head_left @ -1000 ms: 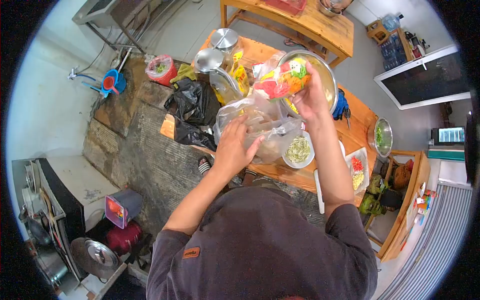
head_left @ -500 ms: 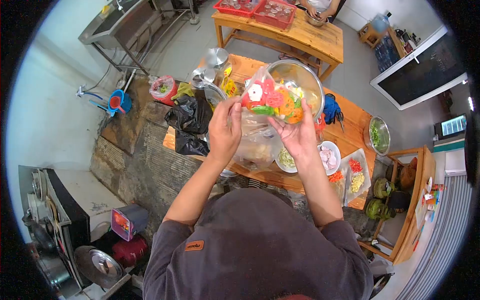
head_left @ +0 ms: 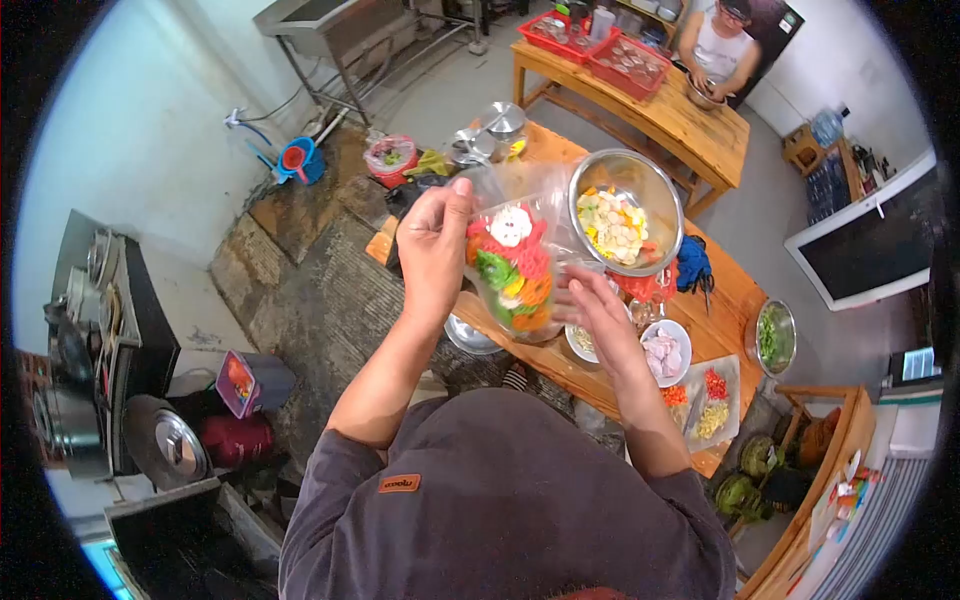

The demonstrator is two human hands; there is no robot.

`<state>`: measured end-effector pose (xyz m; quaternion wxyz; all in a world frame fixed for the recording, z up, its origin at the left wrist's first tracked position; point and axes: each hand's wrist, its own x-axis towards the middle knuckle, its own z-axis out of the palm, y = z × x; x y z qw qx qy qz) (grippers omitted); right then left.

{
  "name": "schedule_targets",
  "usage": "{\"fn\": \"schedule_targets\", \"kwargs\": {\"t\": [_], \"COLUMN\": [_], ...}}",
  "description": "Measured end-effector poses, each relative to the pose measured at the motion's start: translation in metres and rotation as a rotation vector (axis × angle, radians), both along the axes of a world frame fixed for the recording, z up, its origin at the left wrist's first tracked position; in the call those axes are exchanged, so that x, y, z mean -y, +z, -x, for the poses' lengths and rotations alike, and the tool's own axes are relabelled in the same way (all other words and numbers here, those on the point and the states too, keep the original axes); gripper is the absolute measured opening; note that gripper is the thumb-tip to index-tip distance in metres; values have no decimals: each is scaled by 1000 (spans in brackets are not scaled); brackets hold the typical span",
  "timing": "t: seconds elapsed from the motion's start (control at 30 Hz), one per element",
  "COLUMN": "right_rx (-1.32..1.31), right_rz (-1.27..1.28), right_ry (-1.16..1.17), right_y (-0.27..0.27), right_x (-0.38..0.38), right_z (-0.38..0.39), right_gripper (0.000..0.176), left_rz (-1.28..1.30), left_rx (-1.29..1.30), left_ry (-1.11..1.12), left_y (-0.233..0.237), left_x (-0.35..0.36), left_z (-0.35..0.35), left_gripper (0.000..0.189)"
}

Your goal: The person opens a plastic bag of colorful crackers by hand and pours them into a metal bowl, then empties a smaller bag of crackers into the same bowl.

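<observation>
Pinched at its upper left edge by my left hand (head_left: 435, 245), a clear plastic bag (head_left: 512, 265) hangs upright over the table's near edge. Red, white, green and orange pieces fill it. My right hand (head_left: 605, 315) is at the bag's lower right side, fingers stretched out and apart, fingertips right by the plastic. Just beyond stands a large steel bowl (head_left: 638, 172) holding white and yellow slices. Close to my right wrist is a white bowl (head_left: 684, 340) of pale raw meat, and another bowl of pale green shreds is partly hidden by my fingers.
On the wooden table (head_left: 728, 290) are a blue cloth-like bundle (head_left: 693, 265), metal lids (head_left: 502, 120) and a board (head_left: 732, 395) with chopped red and yellow bits. A steel bowl of greens (head_left: 770, 338) stands at right. Across the room a person (head_left: 718, 50) works at a second table (head_left: 590, 95).
The bag has swung from tilted to upright and come lower. My right hand has loosened from the bag and moved down, fingers spreading. The head view has shifted, showing more of the co-worker.
</observation>
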<state>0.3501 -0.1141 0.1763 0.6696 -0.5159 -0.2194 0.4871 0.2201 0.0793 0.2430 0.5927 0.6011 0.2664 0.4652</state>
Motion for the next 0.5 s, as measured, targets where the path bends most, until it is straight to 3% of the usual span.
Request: {"fn": "schedule_targets", "kwargs": {"t": [0.07, 0.1, 0.2, 0.23, 0.3, 0.33, 0.5], "right_rx": [478, 484, 1041, 1046, 1128, 1093, 1027], "right_rz": [-11, -23, -200, -215, -98, -145, -2], "right_ry": [-150, -140, -251, -247, -16, 27, 346], "right_y": [-1, 8, 68, 80, 96, 96, 103], "right_x": [-1, -4, -15, -18, -24, -30, -47], "right_z": [7, 14, 46, 54, 73, 84, 139], "right_gripper": [52, 52, 54, 54, 40, 26, 21], "left_rz": [-66, -122, -189, -238, -287, -284, -121], "left_rx": [-22, -49, -93, -128, -157, -142, -140], "left_ry": [-1, -16, -84, -104, -151, -174, -201], "left_y": [-3, -4, -6, -10, -17, -20, -35], "left_x": [4, 6, 16, 16, 17, 18, 24], "left_z": [18, 28, 61, 74, 100, 114, 192], "left_gripper": [31, 30, 25, 24, 22, 22, 19]}}
